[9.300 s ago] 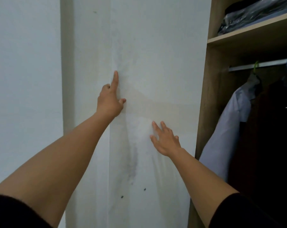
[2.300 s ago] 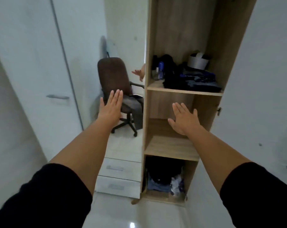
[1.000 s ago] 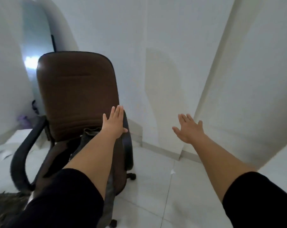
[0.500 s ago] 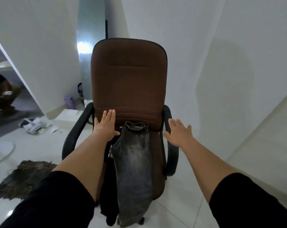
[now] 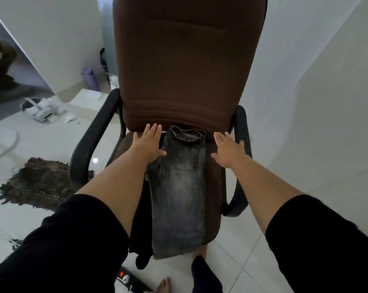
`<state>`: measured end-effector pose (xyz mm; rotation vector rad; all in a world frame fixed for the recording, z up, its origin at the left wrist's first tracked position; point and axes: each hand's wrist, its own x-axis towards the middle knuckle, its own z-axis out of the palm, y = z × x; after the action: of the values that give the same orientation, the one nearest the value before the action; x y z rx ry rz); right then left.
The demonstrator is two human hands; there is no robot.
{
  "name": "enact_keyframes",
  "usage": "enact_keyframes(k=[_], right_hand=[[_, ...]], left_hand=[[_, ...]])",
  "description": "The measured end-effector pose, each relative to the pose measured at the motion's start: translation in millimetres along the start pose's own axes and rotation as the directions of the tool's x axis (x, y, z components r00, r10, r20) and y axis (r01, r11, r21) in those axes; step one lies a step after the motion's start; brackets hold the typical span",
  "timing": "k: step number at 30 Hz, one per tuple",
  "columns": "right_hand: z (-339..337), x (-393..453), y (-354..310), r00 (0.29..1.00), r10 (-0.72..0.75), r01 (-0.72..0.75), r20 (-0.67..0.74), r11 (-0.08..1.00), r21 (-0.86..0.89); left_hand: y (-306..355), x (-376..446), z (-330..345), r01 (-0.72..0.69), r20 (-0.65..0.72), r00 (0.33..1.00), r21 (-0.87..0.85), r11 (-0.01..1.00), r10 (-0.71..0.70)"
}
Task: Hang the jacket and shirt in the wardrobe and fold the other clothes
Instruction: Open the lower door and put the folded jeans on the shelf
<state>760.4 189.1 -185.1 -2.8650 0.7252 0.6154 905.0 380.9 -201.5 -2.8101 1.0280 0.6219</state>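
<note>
One pair of grey jeans (image 5: 178,195) lies down the middle of the frame, draped over the seat of one brown chair (image 5: 185,66), waistband up against the backrest. A dark garment (image 5: 140,229) hangs beside it, lower centre. Two hands reach in: the left hand (image 5: 148,144) with fingers straight and close together at the jeans' edge, the right hand (image 5: 228,150) with fingers slightly spread, just beside them. One dark rug (image 5: 37,182) lies at left.
</note>
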Motion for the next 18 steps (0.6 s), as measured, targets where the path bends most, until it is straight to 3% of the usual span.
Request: enact_keyframes(k=[10, 18], right_hand=[[54, 167, 34, 0.99, -0.073, 0.074, 0.123, 0.997, -0.006], [107, 245, 36, 0.978, -0.148, 0.143, 0.145, 0.989, 0.042]], left_hand=[[24, 164, 37, -0.022, 0.107, 0.994, 0.019, 1.0, 0.02], [19, 247, 85, -0.034, 0.187, 0.982, 0.113, 0.993, 0.013]])
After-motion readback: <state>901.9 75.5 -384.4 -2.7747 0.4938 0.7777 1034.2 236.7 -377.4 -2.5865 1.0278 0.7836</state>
